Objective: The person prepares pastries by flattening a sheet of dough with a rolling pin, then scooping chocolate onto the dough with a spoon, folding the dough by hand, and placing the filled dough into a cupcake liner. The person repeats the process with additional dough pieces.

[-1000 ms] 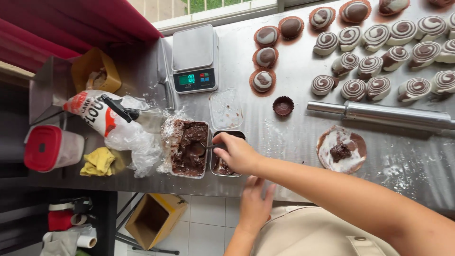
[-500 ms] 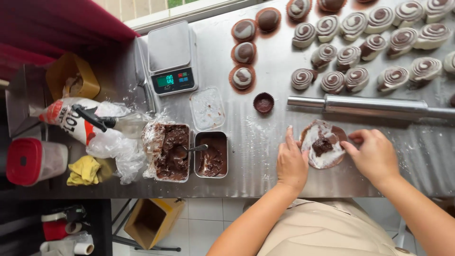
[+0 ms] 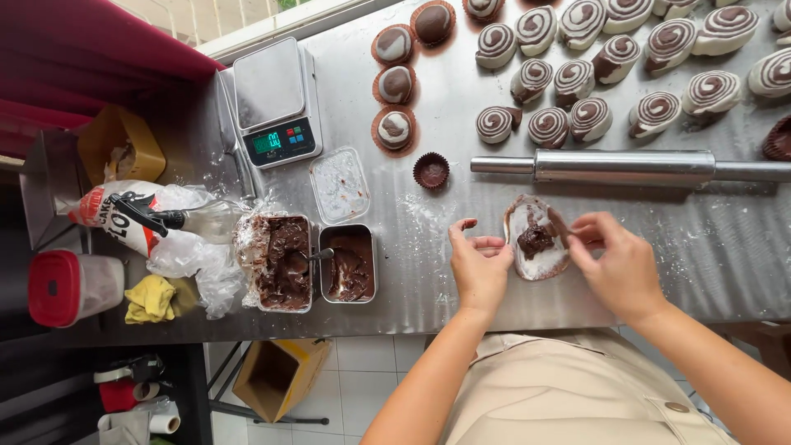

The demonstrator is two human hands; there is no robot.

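A flat, floured dough disc (image 3: 534,241) with a brown rim lies on the steel table (image 3: 461,305), and a lump of dark chocolate filling sits in its middle. My left hand (image 3: 479,268) rests at the disc's left edge, fingertips touching the dough, one fingertip smeared with chocolate. My right hand (image 3: 620,262) pinches the disc's right rim between thumb and fingers. To the left stand two metal tins of chocolate filling (image 3: 349,264), the nearer one with a spoon in it.
A steel rolling pin (image 3: 626,167) lies just beyond the disc. Several swirled brown-and-white dough pieces (image 3: 577,82) fill the far right. A digital scale (image 3: 273,103), paper cups with dough (image 3: 395,128), a clear lid (image 3: 339,185), plastic bags (image 3: 181,239) and a red-lidded tub (image 3: 70,288) lie left.
My left hand left the filling tin and came right to the dough disc. Both hands now close in on the disc's edges, and the filling lies on it.
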